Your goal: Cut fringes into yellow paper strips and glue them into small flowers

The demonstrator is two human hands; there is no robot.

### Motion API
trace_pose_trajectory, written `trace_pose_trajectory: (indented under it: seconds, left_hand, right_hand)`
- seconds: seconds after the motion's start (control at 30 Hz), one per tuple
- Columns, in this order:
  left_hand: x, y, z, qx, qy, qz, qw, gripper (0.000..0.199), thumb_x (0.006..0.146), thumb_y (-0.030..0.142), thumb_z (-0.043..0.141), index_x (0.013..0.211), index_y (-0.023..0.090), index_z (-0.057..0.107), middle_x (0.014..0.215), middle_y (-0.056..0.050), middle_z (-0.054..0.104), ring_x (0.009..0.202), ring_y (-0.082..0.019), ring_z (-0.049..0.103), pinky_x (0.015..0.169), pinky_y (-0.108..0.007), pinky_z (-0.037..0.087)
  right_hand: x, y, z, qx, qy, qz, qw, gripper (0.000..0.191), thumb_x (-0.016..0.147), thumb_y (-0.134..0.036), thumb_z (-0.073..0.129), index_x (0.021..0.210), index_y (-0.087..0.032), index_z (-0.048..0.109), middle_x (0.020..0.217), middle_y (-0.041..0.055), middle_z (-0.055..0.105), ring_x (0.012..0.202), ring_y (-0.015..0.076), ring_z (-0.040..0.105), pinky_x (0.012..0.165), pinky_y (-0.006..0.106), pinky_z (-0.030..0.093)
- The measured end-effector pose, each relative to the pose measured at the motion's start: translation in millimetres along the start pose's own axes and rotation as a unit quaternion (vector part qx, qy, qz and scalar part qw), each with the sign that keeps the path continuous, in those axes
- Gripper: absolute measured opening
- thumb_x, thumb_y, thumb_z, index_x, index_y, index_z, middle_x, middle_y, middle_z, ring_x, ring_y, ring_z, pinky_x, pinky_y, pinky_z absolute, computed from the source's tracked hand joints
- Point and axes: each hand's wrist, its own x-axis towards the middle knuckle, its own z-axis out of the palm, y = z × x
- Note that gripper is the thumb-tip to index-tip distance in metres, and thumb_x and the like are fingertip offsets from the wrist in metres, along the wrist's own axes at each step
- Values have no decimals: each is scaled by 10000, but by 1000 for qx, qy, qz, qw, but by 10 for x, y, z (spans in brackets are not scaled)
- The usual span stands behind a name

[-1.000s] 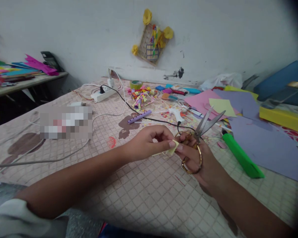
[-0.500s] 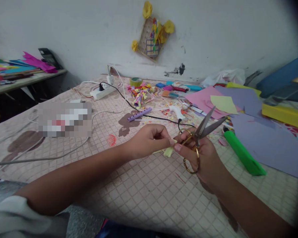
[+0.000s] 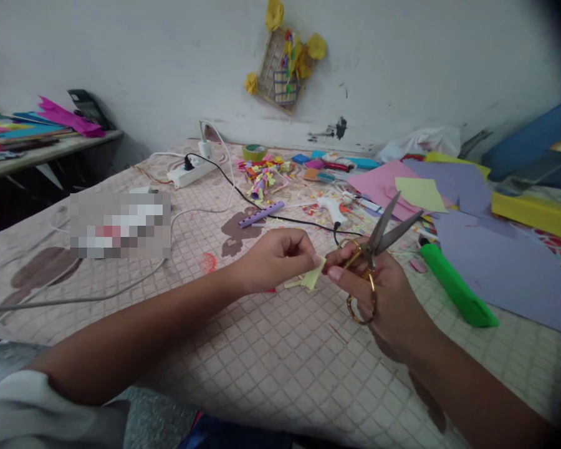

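Note:
My left hand [image 3: 275, 259] pinches a small piece of pale yellow-green paper [image 3: 313, 275] between thumb and fingers; its lower end looks cut into strips. Just to the right, my right hand [image 3: 388, 293] is closed around a pair of scissors [image 3: 370, 257] with gold handles. The blades stand parted and point up and away from me, clear of the paper. My right thumb and fingertips are close to the paper's right edge. Beyond my hands lie a purple paper tube [image 3: 262, 214] with dark holes or spots and a white glue gun [image 3: 331, 210].
Purple sheets [image 3: 500, 274], pink paper [image 3: 378, 178] and a green cutter-like object [image 3: 460, 287] lie on the right. Colourful paper scraps [image 3: 264, 174] and green tape [image 3: 254, 152] are at the back. A power strip [image 3: 191, 174] and a long grey cable [image 3: 98, 299] occupy the left.
My right fingertips have come away from the paper, leaving it in my left hand. More of the paper shows now, and a small gap lies between the hands.

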Motion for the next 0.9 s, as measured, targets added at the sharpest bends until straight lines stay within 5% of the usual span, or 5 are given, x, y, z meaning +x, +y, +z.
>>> trace_pose_trajectory:
  seconds: [0.27,0.57,0.9]
  left_hand:
    - [-23,14,31,116,-4,33,993,137,745,243,534,667,134,510,610,23,488,549,-73,426,502,-202,349]
    - [-41,37,6,341,-31,149,928,248,828,316,468,653,143,500,593,18,493,558,-84,434,538,-213,336]
    - [-32,12,12,260,-43,93,960,279,852,276,445,610,139,459,571,46,414,562,-68,396,525,-201,308]
  right_hand:
    - [7,14,20,-58,15,-10,998,240,648,-190,728,757,-239,519,692,-51,559,582,92,477,505,216,393]
    - [10,19,18,-71,35,-13,997,226,682,-215,700,768,-241,493,688,-48,532,602,106,489,531,234,398]
    - [0,2,7,-82,38,1,996,211,699,-233,693,776,-256,498,709,-39,565,603,126,496,511,250,373]
